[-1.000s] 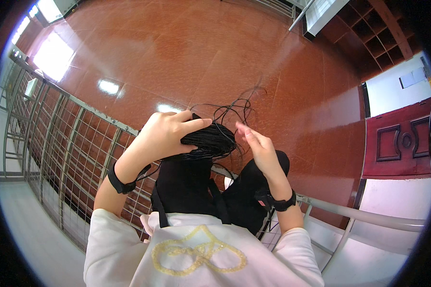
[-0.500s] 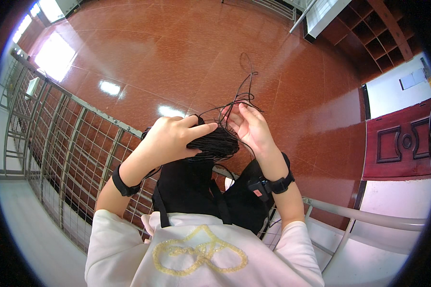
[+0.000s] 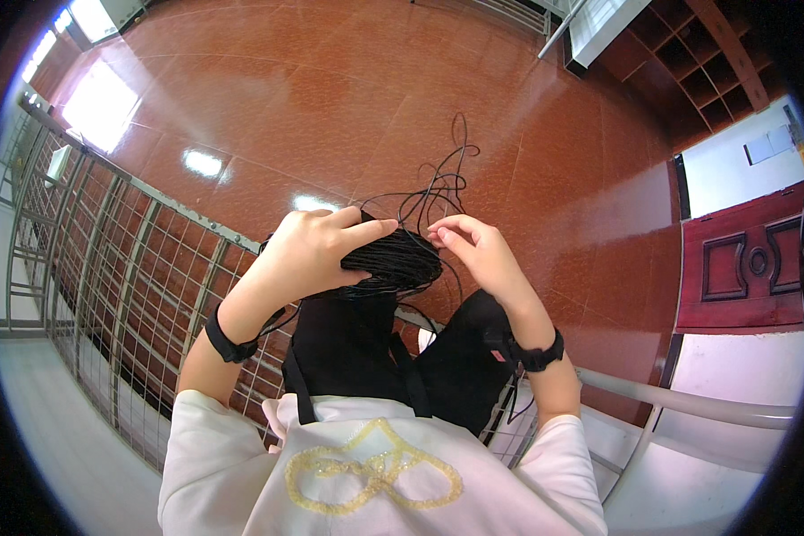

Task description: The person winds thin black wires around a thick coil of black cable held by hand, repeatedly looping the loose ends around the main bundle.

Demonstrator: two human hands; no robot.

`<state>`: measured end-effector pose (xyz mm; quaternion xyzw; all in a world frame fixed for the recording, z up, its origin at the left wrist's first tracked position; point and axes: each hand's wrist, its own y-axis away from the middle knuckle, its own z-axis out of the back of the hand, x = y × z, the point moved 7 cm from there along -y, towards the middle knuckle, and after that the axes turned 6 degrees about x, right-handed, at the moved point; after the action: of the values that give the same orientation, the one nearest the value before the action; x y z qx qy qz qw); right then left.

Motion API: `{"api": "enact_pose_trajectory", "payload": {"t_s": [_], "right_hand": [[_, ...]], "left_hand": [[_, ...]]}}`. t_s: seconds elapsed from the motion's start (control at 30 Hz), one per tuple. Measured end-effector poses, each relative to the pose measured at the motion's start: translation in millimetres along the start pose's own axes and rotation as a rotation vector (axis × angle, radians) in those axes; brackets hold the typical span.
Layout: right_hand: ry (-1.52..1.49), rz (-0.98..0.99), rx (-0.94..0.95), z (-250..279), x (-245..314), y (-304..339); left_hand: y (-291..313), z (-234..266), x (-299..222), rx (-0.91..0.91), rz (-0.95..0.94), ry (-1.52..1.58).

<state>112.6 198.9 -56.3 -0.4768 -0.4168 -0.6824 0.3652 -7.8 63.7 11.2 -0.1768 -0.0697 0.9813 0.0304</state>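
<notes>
A thick bundle of thin black cord (image 3: 389, 263) rests over my lap, just above my black trousers (image 3: 344, 344). My left hand (image 3: 317, 250) is wrapped over the bundle's left part, thumb below and fingers on top. At the bundle's right end, my right hand (image 3: 469, 246) has its thumb and index finger pinched together. A strand runs close to those fingertips, but whether they grip it is too fine to make out. Loose loops of cord (image 3: 439, 188) spread out beyond the bundle. Black straps with small devices circle both forearms.
A metal mesh frame (image 3: 134, 268) stands at the left. Shiny red-brown floor tiles (image 3: 330, 107) lie ahead. On the right are a pale rail (image 3: 688, 399), a dark red door (image 3: 746, 263) and a wooden rack with square compartments (image 3: 697, 80).
My right hand has drawn down and closed from spread fingers to a pinch beside the bundle. The loose loops have dropped and shifted. My left hand keeps its hold, moving slightly left.
</notes>
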Motion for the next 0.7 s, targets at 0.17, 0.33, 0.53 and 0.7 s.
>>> {"api": "enact_pose_trajectory", "payload": {"t_s": [0.17,0.33,0.53,0.7], "right_hand": [[0.174,0.082,0.000,-13.6,30.7,23.6],[-0.149,-0.178,0.127,-22.1,20.7,30.1],[0.060,0.011,-0.065,1.0,2.8,32.4],[0.311,0.081,-0.220,12.4,13.5,42.8]], "left_hand": [[-0.6,-1.8,-1.1,0.006,-0.008,0.006],[-1.3,-2.5,-0.9,0.020,0.002,-0.003],[-0.4,-0.2,2.5,-0.006,-0.018,0.006],[-0.6,-1.9,-4.9,0.002,-0.039,-0.025]]}}
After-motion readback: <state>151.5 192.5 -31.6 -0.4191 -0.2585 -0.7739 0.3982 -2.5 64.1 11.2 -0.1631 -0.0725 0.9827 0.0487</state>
